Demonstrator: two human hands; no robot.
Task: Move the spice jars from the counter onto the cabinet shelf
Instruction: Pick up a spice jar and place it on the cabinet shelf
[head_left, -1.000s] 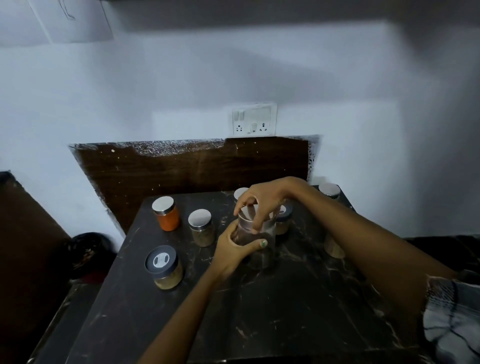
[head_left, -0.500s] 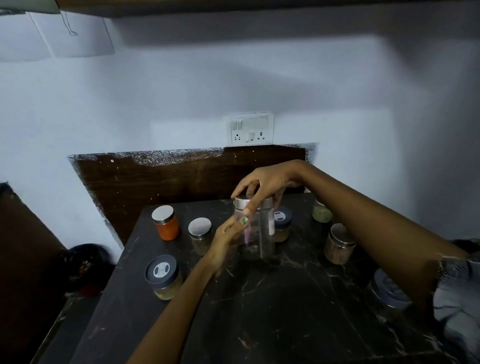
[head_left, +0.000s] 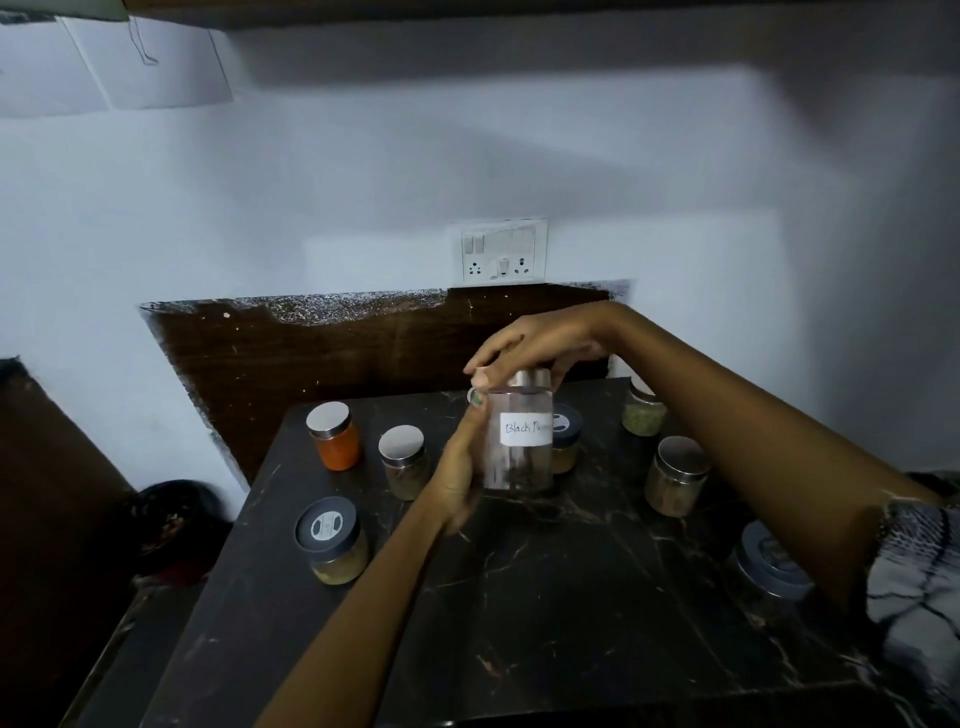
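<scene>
A tall clear jar (head_left: 519, 457) with a silver lid and a white handwritten label hangs just above the dark marble counter (head_left: 571, 597). My left hand (head_left: 460, 467) grips its left side and my right hand (head_left: 535, 348) holds its lid from above. Around it on the counter stand an orange-filled jar (head_left: 336, 436), a silver-lidded jar (head_left: 404, 462), a black-lidded jar (head_left: 332, 540), another black-lidded jar (head_left: 565, 441) behind the held one, a green-filled jar (head_left: 643, 413) and a silver-lidded jar (head_left: 675, 475). The cabinet's underside (head_left: 363, 8) is a dark strip at the top.
A blue-lidded jar (head_left: 769, 564) sits at the counter's right edge under my right forearm. A socket plate (head_left: 503, 250) is on the white wall above a dark wood backsplash (head_left: 311, 353). A dark round object (head_left: 171, 525) lies on the floor to the left.
Both hands have lifted the tall jar off the counter and turned its label into view. The camera has tilted upward, showing more wall and the cabinet's edge.
</scene>
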